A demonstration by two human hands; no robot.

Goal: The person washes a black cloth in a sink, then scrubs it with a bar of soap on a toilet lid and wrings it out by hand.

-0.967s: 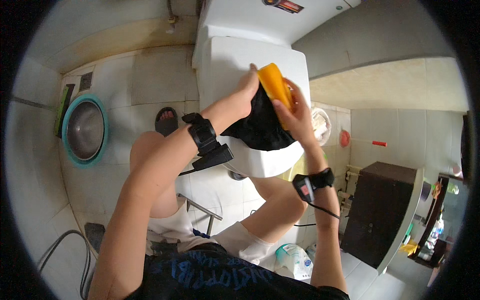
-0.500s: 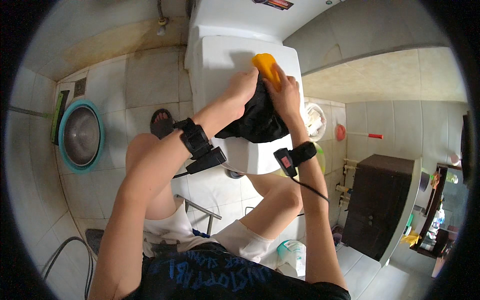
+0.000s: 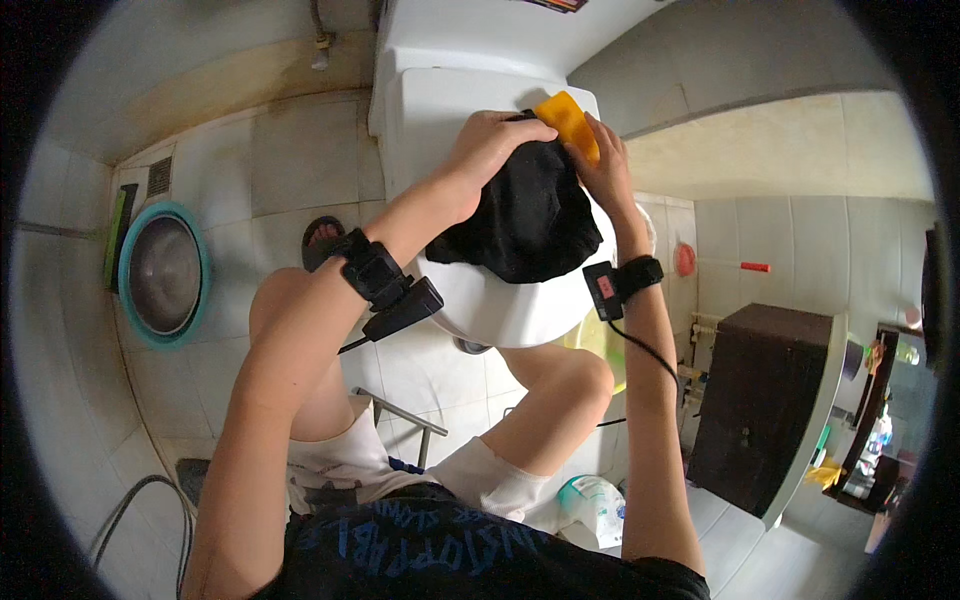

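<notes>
A crumpled black cloth (image 3: 535, 225) lies spread over the white closed toilet lid (image 3: 430, 110). My left hand (image 3: 490, 150) grips the cloth's far edge, its thumb stretched toward the right. In my right hand (image 3: 605, 170) is an orange-yellow block (image 3: 568, 125) with a flat face and straight edges, held along its right side. The block touches or nearly touches the cloth's far right edge. Whether it is soap or a sponge I cannot tell. Both my wrists carry black strapped devices with cables.
A metal basin inside a teal tub (image 3: 160, 275) stands on the floor at left. To the right are a red-handled plunger (image 3: 685, 260), a yellow-green basin (image 3: 605, 350) and a dark cabinet (image 3: 765, 410). A white and teal package (image 3: 595, 505) sits by my right knee.
My right hand has moved right with the block, which now lies at a different slant. The cloth is spread wider to the right. My left hand has shifted slightly toward the far side.
</notes>
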